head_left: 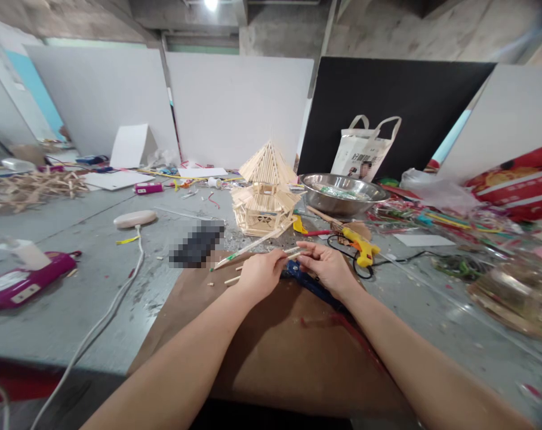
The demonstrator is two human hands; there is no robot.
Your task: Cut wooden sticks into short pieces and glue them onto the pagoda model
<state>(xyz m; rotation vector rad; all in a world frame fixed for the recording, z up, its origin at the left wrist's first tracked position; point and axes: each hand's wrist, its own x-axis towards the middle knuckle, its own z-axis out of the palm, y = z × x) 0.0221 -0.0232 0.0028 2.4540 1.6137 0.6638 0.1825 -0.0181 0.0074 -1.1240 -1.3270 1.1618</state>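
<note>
Wooden sticks [292, 250], partly hidden by the left grip [262, 273].

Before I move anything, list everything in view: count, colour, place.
Table: one, grey, throughout
Pagoda model: one, pale, centre
Sticks: several, pale, front centre
Sheet: one, brown, front centre
Hand tool: one, blue, over sheet
Glue gun: one, yellow, right
Bowl: one, silver, right of pagoda
Tote bag: one, white, behind bowl
Pixelated object: one, dark, centre left
Oval device: one, white, left
Purple-cased items: two, purple, left
Stick pile: one, pale, back left
Upright panels: several, white and black, back
Packaging: one, red, far right
Scraps: many, mixed, across table
Left hand: one, bare, holding sticks
Right hand: one, bare, holding sticks
</note>
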